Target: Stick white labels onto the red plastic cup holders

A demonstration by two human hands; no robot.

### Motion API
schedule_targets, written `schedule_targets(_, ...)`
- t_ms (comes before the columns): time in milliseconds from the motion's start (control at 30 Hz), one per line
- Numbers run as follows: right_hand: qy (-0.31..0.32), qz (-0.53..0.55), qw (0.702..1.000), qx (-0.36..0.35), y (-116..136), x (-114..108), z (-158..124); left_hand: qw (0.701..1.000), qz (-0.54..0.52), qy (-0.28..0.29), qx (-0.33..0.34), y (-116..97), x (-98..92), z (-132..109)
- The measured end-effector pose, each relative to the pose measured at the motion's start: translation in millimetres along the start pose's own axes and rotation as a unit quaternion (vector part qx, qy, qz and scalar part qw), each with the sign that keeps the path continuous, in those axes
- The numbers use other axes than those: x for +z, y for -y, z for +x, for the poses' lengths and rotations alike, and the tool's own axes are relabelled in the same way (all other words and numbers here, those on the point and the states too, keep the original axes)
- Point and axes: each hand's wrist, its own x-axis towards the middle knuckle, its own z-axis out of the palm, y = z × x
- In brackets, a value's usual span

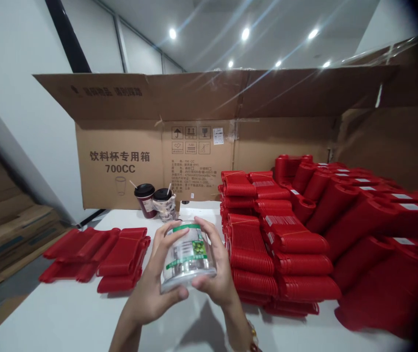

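A clear round jar (pixel 185 254) with a green and white label is held up in front of me, over the white table. My left hand (pixel 155 278) wraps its left side, with the thumb low near the rim. On the other side, my right hand (pixel 216 269) grips the jar with its fingers along the top and thumb at the bottom edge. The contents look greyish and cannot be made out. Right of the jar, stacks of folded red ribbed bundles (pixel 251 244) rise close to my right hand. Smaller piles of similar red bundles (pixel 123 252) lie left of my left hand.
Two drink cups with black lids and straws, one maroon (pixel 146 208) and one patterned (pixel 165 208), stand behind the jar. An opened cardboard box (pixel 121 146) walls off the table's back. Large red rolls (pixel 359 220) fill the right side. Flattened cartons (pixel 14 239) lie at far left.
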Motion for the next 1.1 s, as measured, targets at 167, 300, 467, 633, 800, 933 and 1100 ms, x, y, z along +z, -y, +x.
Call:
schedule_targets(167, -0.002, -0.051, 0.995, -0.087, -14, 1, -1, 0.994, 0.048, -0.084, 0.051, -7, 9.7, 0)
schedule_targets(300, -0.007, -0.072, 0.991, -0.116, -8, 4, -5, 0.983, 0.064, -0.137, 0.101, -4, 15.0, -2)
schedule_targets(467, -0.02, -0.077, 0.991, -0.106, 4, 8, -8, 0.984, 0.036, -0.148, 0.095, -6, 15.3, -4)
schedule_targets(633, -0.007, 0.069, 0.998, 0.008, 4, 14, -4, 0.975, -0.102, -0.198, 0.014, -7, 21.2, 5)
schedule_targets(800, -0.002, 0.108, 0.991, 0.079, -9, 26, -6, 0.849, -0.363, -0.355, -0.145, -17, 36.8, 17)
schedule_targets(933, -0.043, -0.028, 0.997, 0.055, -13, 39, -9, 0.74, -0.472, -0.402, -0.259, -27, 43.4, 21)
schedule_targets(1100, -0.163, -0.256, 0.953, 0.016, -11, 58, -13, 0.644, -0.59, -0.336, -0.352, -22, 41.6, 24)
